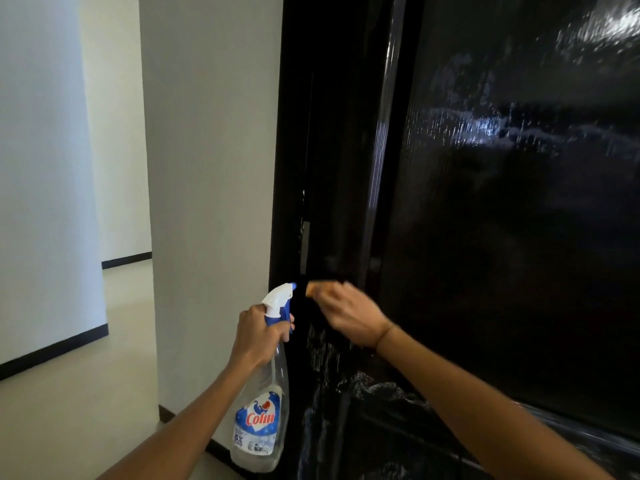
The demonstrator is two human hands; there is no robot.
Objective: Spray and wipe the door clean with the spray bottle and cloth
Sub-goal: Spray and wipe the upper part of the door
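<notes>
A glossy black door (502, 209) fills the right half of the view, streaked with wet patches near the top right and bottom. My left hand (258, 336) grips the neck of a clear spray bottle (265, 407) with a white and blue trigger head, its nozzle pointing at the door's left edge. My right hand (349, 313), blurred, holds a small orange cloth (313, 289) against the door's edge strip, just right of the nozzle. Most of the cloth is hidden by my fingers.
A white wall pillar (211, 202) stands directly left of the door frame. A corridor with a pale floor (69, 410) and black skirting opens on the left.
</notes>
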